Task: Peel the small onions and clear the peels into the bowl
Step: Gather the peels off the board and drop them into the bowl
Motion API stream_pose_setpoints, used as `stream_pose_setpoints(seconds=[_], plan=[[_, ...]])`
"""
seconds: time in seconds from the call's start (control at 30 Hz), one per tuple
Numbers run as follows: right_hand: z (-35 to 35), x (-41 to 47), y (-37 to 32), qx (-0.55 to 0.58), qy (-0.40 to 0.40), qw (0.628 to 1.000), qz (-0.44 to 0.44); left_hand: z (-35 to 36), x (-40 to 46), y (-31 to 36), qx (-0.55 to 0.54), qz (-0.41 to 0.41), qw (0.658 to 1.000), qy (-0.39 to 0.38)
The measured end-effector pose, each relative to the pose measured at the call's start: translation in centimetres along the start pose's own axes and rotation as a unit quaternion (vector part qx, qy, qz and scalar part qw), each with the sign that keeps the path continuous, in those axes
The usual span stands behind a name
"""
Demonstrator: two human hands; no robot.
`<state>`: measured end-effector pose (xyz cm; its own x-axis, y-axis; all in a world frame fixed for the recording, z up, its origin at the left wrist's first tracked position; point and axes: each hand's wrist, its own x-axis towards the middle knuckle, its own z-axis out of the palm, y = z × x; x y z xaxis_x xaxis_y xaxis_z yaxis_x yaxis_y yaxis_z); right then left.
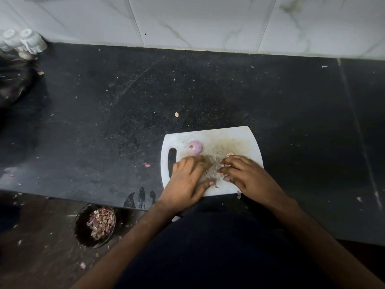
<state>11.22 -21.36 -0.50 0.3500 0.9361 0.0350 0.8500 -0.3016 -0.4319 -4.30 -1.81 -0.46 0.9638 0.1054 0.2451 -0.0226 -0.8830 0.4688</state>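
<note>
A peeled pale purple onion (195, 147) lies on the white cutting board (235, 140), near its handle slot. My left hand (187, 180) and my right hand (245, 176) rest flat on the board's near half, fingers spread and curved toward each other around a small heap of peel scraps (214, 170). Neither hand grips anything that I can see. A dark bowl (83, 234) holding onion peels (101, 223) sits on the floor below the counter's front edge, to the left of my left arm.
The black stone counter (187, 90) carries scattered peel bits, one pink scrap (146, 164) left of the board. White jars (27, 41) and a dark object (12, 80) stand at the far left. A tiled wall (208, 21) runs behind.
</note>
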Motion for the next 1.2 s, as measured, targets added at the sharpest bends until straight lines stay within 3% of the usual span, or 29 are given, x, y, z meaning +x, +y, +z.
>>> stream_pose_setpoints(seconds=[0.1, 0.3, 0.53, 0.7, 0.83, 0.97, 1.03, 1.13, 1.2], plan=[[-0.1, -0.3, 0.3, 0.002, 0.023, 1.000, 0.013, 0.8, -0.1, 0.7, 0.008, 0.036, 0.998, -0.048], [0.0, -0.2, 0.0, 0.030, 0.019, 0.997, 0.063, 1.9, 0.6, 1.8, -0.005, 0.008, 0.996, -0.085], [0.4, -1.0, -0.7, 0.016, -0.044, 0.999, -0.018, 2.0, 0.6, 1.6, -0.179, -0.090, 0.979, -0.039], [-0.9, -2.0, -0.3, -0.027, -0.077, 0.995, -0.062, 2.4, 0.8, 1.1, -0.169, -0.093, 0.979, -0.066], [-2.2, -2.4, -0.5, -0.075, -0.046, 0.995, -0.057, 2.5, 0.7, 1.2, -0.163, -0.086, 0.981, -0.056], [-1.5, -2.2, -1.1, -0.081, -0.006, 0.997, 0.013, 2.8, 0.9, 1.3, -0.132, -0.056, 0.989, -0.043], [-0.8, -2.0, -1.6, 0.001, 0.051, 0.995, 0.085, 3.1, 0.9, 1.3, -0.104, -0.043, 0.992, -0.048], [-1.1, -1.7, -1.6, 0.129, 0.160, 0.957, 0.205, 3.1, 1.0, 1.5, -0.086, -0.044, 0.994, -0.060], [-1.6, -1.9, -1.4, 0.152, 0.176, 0.943, 0.238, 2.9, 1.1, 1.8, -0.082, -0.043, 0.994, -0.062]])
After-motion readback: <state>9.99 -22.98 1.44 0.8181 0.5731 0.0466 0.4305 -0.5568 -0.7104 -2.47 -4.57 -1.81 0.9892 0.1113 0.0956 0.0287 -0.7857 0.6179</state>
